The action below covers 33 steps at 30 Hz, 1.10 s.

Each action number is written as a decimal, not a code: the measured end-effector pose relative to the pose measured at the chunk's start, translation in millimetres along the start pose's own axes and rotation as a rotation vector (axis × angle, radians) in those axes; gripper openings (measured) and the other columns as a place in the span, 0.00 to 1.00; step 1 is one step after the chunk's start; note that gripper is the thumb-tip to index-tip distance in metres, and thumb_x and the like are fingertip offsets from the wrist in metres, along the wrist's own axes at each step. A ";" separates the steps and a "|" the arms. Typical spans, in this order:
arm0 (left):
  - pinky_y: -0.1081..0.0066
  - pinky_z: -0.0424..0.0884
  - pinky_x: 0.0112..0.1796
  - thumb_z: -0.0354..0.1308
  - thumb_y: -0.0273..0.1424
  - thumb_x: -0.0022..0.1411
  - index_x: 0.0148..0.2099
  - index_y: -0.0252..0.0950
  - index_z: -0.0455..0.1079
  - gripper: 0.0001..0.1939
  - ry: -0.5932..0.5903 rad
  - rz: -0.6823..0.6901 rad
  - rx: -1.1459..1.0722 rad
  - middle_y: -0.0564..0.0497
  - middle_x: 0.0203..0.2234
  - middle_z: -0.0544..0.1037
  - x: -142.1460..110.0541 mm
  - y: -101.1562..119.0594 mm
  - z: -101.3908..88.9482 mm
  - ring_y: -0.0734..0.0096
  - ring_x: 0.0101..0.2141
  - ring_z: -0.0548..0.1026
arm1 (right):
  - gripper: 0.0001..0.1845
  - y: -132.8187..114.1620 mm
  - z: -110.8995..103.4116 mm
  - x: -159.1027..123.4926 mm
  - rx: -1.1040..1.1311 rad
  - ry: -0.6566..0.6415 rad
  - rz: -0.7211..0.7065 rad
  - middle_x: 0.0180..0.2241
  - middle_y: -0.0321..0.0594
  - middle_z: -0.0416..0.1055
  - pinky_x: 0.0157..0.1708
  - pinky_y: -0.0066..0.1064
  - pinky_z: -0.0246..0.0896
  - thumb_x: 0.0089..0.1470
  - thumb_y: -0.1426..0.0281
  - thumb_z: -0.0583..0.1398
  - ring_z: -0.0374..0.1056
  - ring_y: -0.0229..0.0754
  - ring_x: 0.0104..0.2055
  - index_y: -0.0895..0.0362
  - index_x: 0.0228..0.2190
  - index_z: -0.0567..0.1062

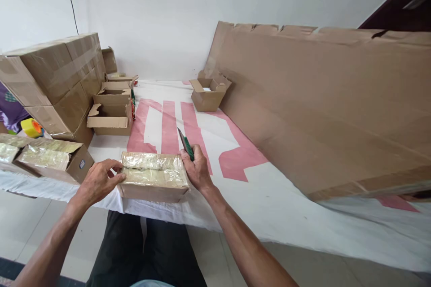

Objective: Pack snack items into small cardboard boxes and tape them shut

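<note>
A small cardboard box (153,190), its top covered in clear, wrinkled tape, lies in front of me at the table's near edge. My left hand (104,178) rests at its left end, thumb and fingers on the top corner and the side. In my right hand (198,168) is a box cutter (186,144) with a green handle, its dark blade pointing up and away from me. That hand is at the right end of the box; whether it also touches the cardboard is hard to tell.
Two similar taped boxes (50,157) line the near edge at left. Behind them are stacked cartons (63,80), a yellow tape roll (32,128) and open small boxes (111,119). Another open box (208,96) stands by the wall. A large cardboard sheet (319,107) leans at right.
</note>
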<state>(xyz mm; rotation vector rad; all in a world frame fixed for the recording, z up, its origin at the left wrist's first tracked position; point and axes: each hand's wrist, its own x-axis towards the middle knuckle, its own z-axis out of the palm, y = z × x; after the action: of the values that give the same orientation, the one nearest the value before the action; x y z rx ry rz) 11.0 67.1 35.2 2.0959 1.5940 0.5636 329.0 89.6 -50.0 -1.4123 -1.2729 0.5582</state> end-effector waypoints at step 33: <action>0.64 0.67 0.40 0.52 0.28 0.69 0.32 0.41 0.65 0.10 0.352 0.031 0.248 0.47 0.36 0.75 -11.3 18.5 28.7 0.60 0.37 0.75 | 0.12 -16.7 -3.2 -15.3 -0.221 -0.001 -0.196 0.27 0.37 0.69 0.32 0.36 0.56 0.66 0.55 0.54 0.65 0.46 0.29 0.49 0.36 0.64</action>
<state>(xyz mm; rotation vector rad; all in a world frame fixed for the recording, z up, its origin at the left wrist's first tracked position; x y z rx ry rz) 38.9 48.9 21.8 2.3009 1.9113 0.8203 320.6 71.5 -38.6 -1.4454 -1.4896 0.2921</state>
